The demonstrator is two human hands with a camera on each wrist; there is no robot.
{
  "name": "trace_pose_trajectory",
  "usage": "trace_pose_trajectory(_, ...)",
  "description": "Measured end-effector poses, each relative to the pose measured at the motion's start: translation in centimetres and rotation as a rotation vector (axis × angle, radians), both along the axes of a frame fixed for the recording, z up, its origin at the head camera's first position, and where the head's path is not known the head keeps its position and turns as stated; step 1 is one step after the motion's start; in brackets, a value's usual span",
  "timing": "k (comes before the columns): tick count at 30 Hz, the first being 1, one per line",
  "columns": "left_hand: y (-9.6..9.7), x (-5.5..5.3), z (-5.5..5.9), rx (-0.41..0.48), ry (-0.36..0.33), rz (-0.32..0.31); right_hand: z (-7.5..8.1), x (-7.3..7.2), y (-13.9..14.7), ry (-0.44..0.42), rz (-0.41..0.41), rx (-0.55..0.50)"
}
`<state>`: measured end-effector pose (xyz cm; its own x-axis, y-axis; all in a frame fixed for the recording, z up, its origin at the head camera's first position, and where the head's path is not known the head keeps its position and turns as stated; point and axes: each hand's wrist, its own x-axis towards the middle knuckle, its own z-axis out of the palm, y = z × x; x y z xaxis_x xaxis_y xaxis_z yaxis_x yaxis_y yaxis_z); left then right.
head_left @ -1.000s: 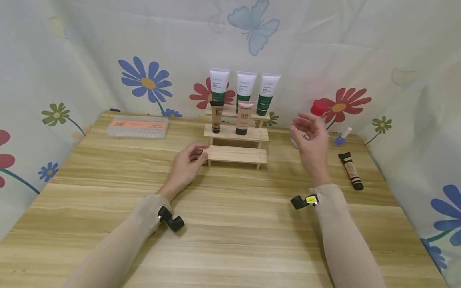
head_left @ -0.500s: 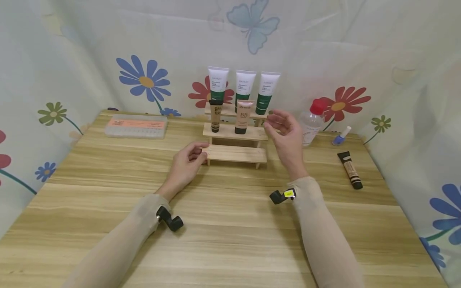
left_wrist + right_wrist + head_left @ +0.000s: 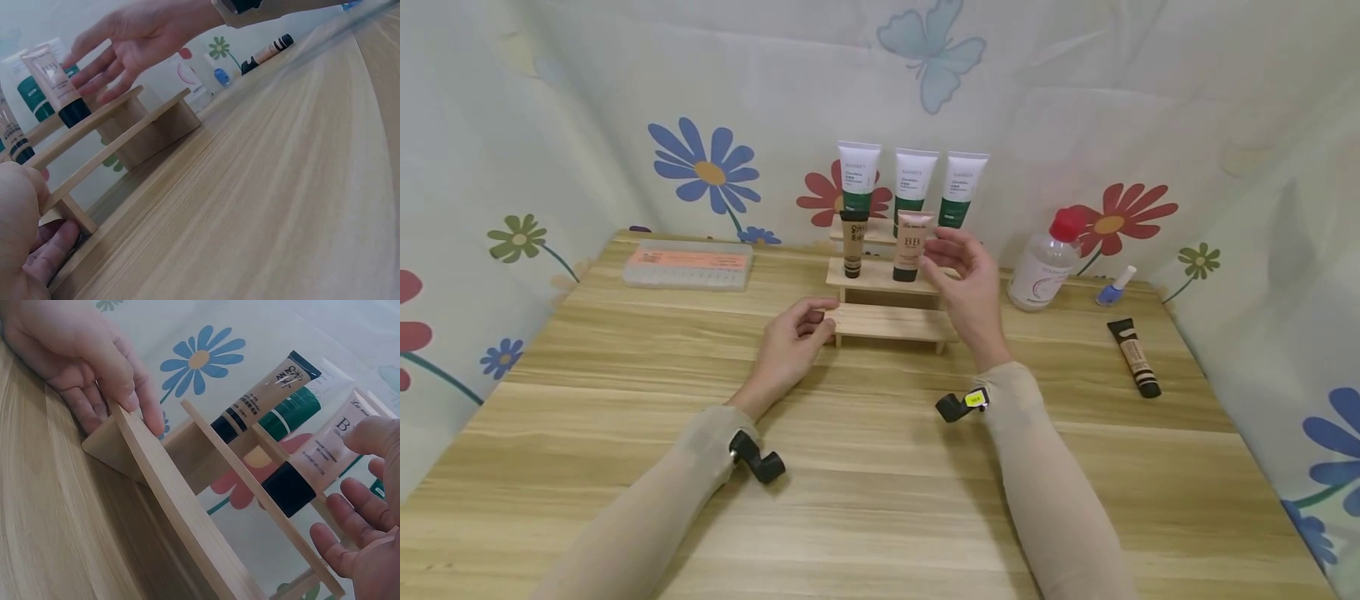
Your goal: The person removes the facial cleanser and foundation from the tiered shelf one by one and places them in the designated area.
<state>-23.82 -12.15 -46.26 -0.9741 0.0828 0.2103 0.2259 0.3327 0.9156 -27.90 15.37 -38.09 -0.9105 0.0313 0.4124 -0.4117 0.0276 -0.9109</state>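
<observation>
A three-step wooden display stand (image 3: 891, 321) carries upright tubes. My left hand (image 3: 790, 346) grips the left end of its lowest step, thumb in front and fingers curled at the edge. On the middle step stand a pink BB cream tube (image 3: 913, 246) with a black cap and a slim beige-and-black tube (image 3: 853, 243). Beside the BB cream, at its right edge, is my right hand (image 3: 968, 287), its fingers spread and loosely bent. Its thumb (image 3: 372, 434) overlaps the tube in the right wrist view; whether they touch I cannot tell.
Several white-and-green tubes (image 3: 859, 177) stand on the top step. To the right are a clear bottle (image 3: 1041, 271) with a red cap, a blue nail polish bottle (image 3: 1111, 292) and a lying black-and-beige tube (image 3: 1135, 358). A flat plastic case (image 3: 688, 265) lies at the back left.
My right hand has moved left from in front of the red-capped bottle to the right side of the BB cream tube. My left hand keeps its place on the stand.
</observation>
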Motion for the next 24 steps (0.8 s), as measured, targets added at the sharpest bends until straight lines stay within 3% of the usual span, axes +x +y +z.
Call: trace_pose_trajectory(24,0.1,0.0,0.2,0.0,-0.009,0.004,-0.6,-0.9,-2.1,-0.036,-0.014,0.051)
